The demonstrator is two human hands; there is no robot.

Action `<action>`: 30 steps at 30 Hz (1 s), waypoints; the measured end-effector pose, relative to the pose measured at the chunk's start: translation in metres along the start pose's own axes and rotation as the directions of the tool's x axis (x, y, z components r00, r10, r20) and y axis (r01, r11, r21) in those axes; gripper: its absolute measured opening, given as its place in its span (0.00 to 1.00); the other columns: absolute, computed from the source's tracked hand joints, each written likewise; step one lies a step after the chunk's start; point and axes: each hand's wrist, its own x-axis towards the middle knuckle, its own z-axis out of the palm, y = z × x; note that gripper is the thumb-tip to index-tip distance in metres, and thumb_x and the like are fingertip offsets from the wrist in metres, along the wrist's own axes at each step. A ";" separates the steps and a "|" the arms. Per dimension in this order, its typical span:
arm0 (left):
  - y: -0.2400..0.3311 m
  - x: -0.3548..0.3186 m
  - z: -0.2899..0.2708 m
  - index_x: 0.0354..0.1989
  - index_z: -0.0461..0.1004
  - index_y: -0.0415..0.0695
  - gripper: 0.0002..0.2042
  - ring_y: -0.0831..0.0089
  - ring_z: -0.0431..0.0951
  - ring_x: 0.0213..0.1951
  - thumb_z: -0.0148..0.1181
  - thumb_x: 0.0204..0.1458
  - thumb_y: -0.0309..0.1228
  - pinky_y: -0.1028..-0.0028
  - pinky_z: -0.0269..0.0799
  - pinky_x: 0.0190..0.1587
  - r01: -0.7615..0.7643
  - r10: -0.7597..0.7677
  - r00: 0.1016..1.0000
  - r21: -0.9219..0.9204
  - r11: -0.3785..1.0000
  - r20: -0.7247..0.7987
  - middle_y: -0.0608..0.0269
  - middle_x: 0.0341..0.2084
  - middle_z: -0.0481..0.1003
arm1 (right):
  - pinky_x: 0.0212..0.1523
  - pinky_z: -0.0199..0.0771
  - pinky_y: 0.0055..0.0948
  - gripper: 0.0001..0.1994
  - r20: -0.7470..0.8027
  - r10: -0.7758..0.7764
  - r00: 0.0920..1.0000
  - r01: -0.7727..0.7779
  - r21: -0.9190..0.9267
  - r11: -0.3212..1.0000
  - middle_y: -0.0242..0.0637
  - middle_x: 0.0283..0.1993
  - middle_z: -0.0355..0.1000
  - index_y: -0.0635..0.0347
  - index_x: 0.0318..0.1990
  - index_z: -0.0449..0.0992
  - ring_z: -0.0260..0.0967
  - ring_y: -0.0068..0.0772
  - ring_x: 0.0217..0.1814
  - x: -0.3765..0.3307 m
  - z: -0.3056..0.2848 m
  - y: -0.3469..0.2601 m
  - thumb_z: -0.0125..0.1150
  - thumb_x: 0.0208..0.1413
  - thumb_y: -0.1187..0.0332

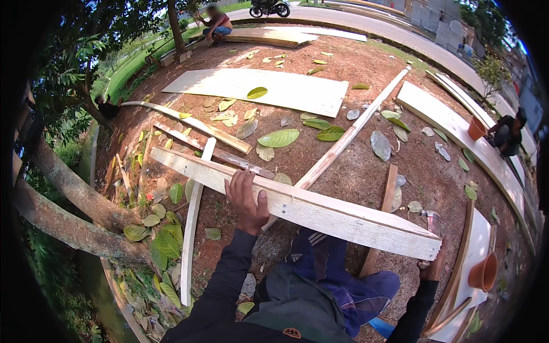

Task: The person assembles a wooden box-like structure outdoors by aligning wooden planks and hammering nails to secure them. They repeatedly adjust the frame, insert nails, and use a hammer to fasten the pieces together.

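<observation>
A long pale wooden beam (pixel 297 208), made of boards joined along their edges, lies across in front of me above my legs. Dark nail heads show on its near face. My left hand (pixel 247 200) grips its upper edge left of the middle, fingers over the top and thumb on the near face. My right hand (pixel 433 267) is closed at the beam's right end, partly hidden by it. A hammer (pixel 430 217) shows its head just beyond that end; its handle passes behind the beam into my right hand.
Wooden strips (pixel 195 228) and a long pole (pixel 354 131) lie under and beyond the beam. Wide pale boards (pixel 257 88) rest on leaf-strewn soil. Orange pots (pixel 483 271) stand at right. Tree trunks (pixel 86 194) bound the left. Other people (pixel 506 134) crouch nearby; a motorcycle (pixel 269 8) stands far off.
</observation>
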 end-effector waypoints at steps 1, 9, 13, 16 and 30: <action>-0.005 -0.004 -0.004 0.62 0.70 0.36 0.29 0.44 0.64 0.69 0.47 0.63 0.49 0.39 0.40 0.74 0.017 -0.017 1.000 -0.026 1.000 -0.005 0.44 0.61 0.70 | 0.10 0.64 0.22 0.29 0.033 0.017 0.999 -0.017 0.026 1.000 0.27 0.28 0.76 0.48 0.45 0.77 0.69 0.21 0.16 0.002 -0.002 0.007 0.50 0.64 0.31; 0.008 -0.044 -0.015 0.71 0.54 0.33 0.40 0.40 0.51 0.74 0.56 0.61 0.52 0.41 0.39 0.75 0.193 -0.200 0.975 -0.076 0.978 -0.094 0.36 0.69 0.57 | 0.49 0.83 0.37 0.29 0.094 -0.032 0.995 0.010 0.225 0.974 0.44 0.54 0.78 0.64 0.62 0.73 0.79 0.36 0.50 0.058 -0.097 0.099 0.58 0.68 0.46; 0.015 -0.077 -0.015 0.77 0.41 0.33 0.52 0.38 0.43 0.77 0.66 0.57 0.51 0.44 0.37 0.77 0.463 -0.477 0.867 -0.120 0.878 -0.146 0.31 0.75 0.44 | 0.49 0.83 0.36 0.29 0.204 0.091 0.975 -0.133 0.203 0.970 0.45 0.53 0.78 0.65 0.61 0.73 0.80 0.37 0.50 0.047 -0.075 0.084 0.59 0.67 0.48; 0.019 -0.091 -0.021 0.79 0.33 0.33 0.58 0.38 0.41 0.78 0.69 0.55 0.51 0.46 0.36 0.78 0.594 -0.616 0.784 -0.194 0.781 -0.077 0.29 0.77 0.38 | 0.49 0.83 0.36 0.28 0.311 0.176 0.934 -0.232 0.153 0.961 0.45 0.52 0.78 0.66 0.61 0.73 0.80 0.37 0.49 0.024 -0.051 0.061 0.60 0.66 0.49; 0.029 -0.095 -0.023 0.79 0.34 0.37 0.55 0.47 0.62 0.71 0.71 0.57 0.45 0.49 0.60 0.71 0.831 -0.901 0.418 -0.354 0.429 -0.112 0.36 0.74 0.54 | 0.40 0.82 0.34 0.24 0.192 0.153 0.969 -0.157 0.005 0.988 0.41 0.41 0.79 0.66 0.52 0.77 0.78 0.34 0.36 0.039 -0.054 0.088 0.64 0.62 0.51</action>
